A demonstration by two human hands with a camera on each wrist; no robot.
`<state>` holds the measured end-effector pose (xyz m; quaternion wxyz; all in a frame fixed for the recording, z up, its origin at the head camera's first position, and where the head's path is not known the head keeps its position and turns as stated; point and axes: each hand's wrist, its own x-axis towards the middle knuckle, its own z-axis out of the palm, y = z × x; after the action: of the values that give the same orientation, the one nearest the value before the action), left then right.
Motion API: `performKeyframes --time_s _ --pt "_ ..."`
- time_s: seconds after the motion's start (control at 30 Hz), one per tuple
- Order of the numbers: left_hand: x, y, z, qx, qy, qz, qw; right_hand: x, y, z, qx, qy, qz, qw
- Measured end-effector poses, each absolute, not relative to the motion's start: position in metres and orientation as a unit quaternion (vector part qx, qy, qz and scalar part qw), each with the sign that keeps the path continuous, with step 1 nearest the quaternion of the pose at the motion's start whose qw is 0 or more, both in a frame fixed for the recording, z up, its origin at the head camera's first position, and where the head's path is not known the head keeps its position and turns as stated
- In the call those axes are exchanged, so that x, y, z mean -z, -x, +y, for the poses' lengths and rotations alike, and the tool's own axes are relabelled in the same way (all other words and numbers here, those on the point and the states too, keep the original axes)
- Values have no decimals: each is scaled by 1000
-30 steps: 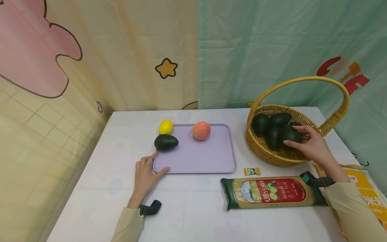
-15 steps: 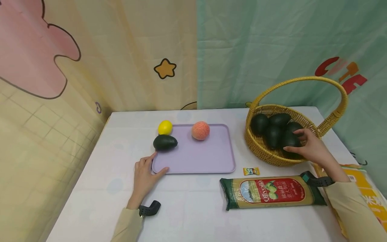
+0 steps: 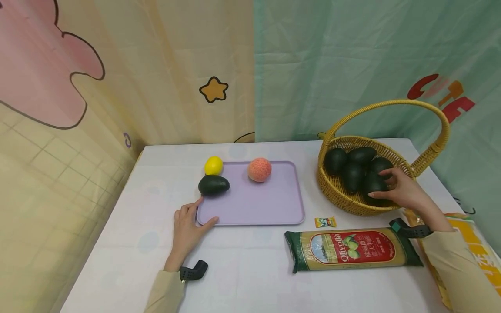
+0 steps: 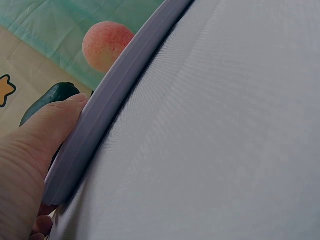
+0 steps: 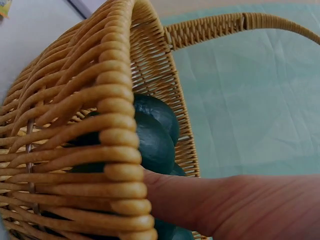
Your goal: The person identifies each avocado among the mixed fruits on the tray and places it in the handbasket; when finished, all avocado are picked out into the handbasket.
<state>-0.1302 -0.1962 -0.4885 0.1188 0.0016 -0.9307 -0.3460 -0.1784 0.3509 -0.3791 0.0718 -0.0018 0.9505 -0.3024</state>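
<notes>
In the head view my right hand (image 3: 403,189) reaches into the wicker basket (image 3: 336,198), thumb and fingers around a dark green avocado (image 3: 373,184). Several more avocados (image 3: 353,176) lie in the basket. The right wrist view shows my thumb passing over the basket rim (image 5: 117,95); the fingertips are hidden there. My left hand (image 3: 189,230) rests at the near left corner of the lilac tray (image 3: 254,211), thumb on the front edge and forefinger by the left edge. On the tray's left side sits another avocado (image 3: 214,185), close to the forefinger.
A yellow lemon (image 3: 213,165) sits at the tray's far left corner, and a peach (image 3: 259,169) near its back edge. In front of the basket lie a small candy packet (image 3: 325,222) and a spaghetti pack (image 3: 352,249). A yellow bag (image 3: 479,243) is at the right, partly under my sleeve.
My right hand has lowered the avocado slightly into the basket, toward the front, uncovering another one behind it. My left hand and the tray have stayed in place.
</notes>
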Motion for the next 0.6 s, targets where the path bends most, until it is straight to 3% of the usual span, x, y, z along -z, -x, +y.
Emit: performKeyframes --time_s 0.6 --pt "487 130 -195 349 0 -929 121 377 179 349 286 6 956 70"
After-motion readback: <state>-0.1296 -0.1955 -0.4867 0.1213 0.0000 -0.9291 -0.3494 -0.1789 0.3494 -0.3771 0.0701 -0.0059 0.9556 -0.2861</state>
